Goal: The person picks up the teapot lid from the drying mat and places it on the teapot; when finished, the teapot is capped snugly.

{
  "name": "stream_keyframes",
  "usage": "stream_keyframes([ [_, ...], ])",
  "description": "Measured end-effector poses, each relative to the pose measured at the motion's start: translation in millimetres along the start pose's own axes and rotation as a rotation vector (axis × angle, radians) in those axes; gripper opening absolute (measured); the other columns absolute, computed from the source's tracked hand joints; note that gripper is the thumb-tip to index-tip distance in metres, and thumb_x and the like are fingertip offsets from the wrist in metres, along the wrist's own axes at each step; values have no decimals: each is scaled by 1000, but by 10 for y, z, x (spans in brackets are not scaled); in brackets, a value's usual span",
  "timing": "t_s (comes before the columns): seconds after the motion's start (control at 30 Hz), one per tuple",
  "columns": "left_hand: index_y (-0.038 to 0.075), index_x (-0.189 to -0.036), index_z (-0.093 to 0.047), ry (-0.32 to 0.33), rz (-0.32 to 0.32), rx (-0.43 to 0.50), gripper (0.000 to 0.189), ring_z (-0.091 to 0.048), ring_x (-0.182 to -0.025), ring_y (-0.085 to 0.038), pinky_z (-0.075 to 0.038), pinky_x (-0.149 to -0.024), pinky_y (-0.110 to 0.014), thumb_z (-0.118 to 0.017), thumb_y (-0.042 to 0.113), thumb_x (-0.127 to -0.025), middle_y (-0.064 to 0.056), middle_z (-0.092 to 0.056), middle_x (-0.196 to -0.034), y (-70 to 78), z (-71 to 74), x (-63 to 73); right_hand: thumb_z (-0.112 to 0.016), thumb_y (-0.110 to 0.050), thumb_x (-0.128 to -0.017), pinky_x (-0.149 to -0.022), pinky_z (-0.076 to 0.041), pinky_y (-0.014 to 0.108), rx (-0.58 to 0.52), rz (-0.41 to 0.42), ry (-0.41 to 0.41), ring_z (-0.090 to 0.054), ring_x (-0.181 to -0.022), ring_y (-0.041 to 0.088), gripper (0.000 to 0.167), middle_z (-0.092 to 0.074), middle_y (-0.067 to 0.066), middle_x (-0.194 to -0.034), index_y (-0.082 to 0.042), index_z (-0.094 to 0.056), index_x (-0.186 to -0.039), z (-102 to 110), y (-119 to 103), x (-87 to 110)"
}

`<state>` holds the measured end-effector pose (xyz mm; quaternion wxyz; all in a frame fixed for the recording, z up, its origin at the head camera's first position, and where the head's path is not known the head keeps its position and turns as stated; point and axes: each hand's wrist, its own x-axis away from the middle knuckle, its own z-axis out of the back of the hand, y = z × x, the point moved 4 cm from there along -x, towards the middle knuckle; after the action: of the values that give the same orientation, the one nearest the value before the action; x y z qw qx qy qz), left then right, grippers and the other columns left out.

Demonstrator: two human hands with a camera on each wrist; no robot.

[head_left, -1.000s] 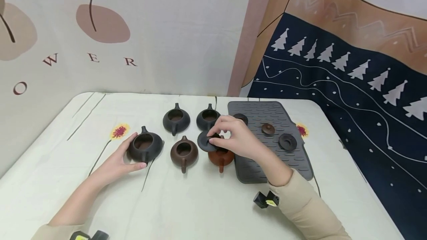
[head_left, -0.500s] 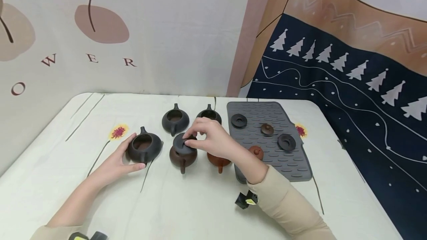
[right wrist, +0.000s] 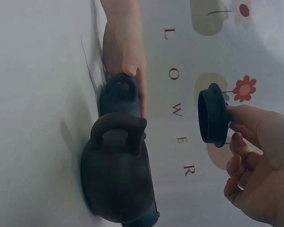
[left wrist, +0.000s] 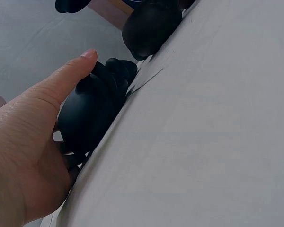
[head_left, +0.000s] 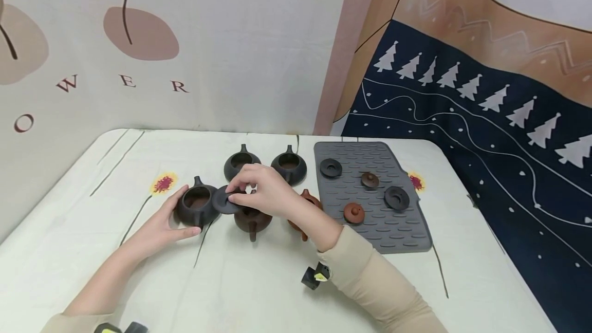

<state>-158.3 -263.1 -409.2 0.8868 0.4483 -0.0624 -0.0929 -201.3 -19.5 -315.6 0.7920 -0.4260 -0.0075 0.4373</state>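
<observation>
My left hand (head_left: 157,227) holds a black teapot (head_left: 185,217) at the left of the group, thumb in front and fingers round its far side. The left wrist view shows the thumb along its dark body (left wrist: 87,113). The teapot stands on the table with its mouth uncovered. My right hand (head_left: 270,191) pinches a black teapot lid (head_left: 222,202) by its top. In the head view the lid overlaps the held pot's right rim; the right wrist view shows it raised above the pots. A brown teapot (head_left: 250,222) lies partly hidden under the right hand.
Two more black teapots (head_left: 297,172) stand behind, the left one partly covered by my hand. A reddish teapot (head_left: 311,198) shows behind the right forearm. On the grey mat (head_left: 393,240) lie two black lids (head_left: 396,198), a brown lid (head_left: 369,180) and a reddish lid (head_left: 353,213).
My right hand has carried the black lid leftward from above the reddish teapot, past the brown one, to the black teapot in my left hand. The left hand has stayed put.
</observation>
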Motion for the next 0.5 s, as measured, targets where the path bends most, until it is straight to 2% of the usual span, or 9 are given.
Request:
stream_keyframes([
  [0.07,11,-155,-6,-2,2,-1,106,-10,-139,-47,-14,-101,-70,-79,28,-80,-26,-11,-155,3,0,0,-73,-12,-86,-74,-49,30,-8,-10,-3,-54,-82,14,7,-60,-7,-87,-12,-74,-93,-23,-3,-42],
  [0.17,10,-155,-6,-3,3,-3,106,-10,-139,-47,-14,-101,-69,-79,28,-80,-26,-11,-155,-3,-1,-4,-73,-13,-87,-75,-48,28,-1,-37,-12,-52,-82,8,8,-60,-8,-89,-12,-74,-94,-55,-1,-107],
  [0.33,9,-155,-5,-8,17,-15,106,-9,-138,-48,-14,-101,-70,-78,29,-80,-27,-9,-154,-22,-2,-11,-72,-17,-87,-67,-43,16,41,-74,-24,-53,-80,11,9,-59,-9,-89,-14,-74,-96,-107,12,-217],
  [0.5,10,-155,-4,-13,22,-12,106,-8,-139,-49,-14,-100,-71,-78,29,-81,-27,-8,-155,-21,-1,-7,-72,-20,-88,-63,-41,14,89,-87,-24,-49,-74,5,11,-56,-10,-84,-16,-74,-98,-173,52,-312],
])
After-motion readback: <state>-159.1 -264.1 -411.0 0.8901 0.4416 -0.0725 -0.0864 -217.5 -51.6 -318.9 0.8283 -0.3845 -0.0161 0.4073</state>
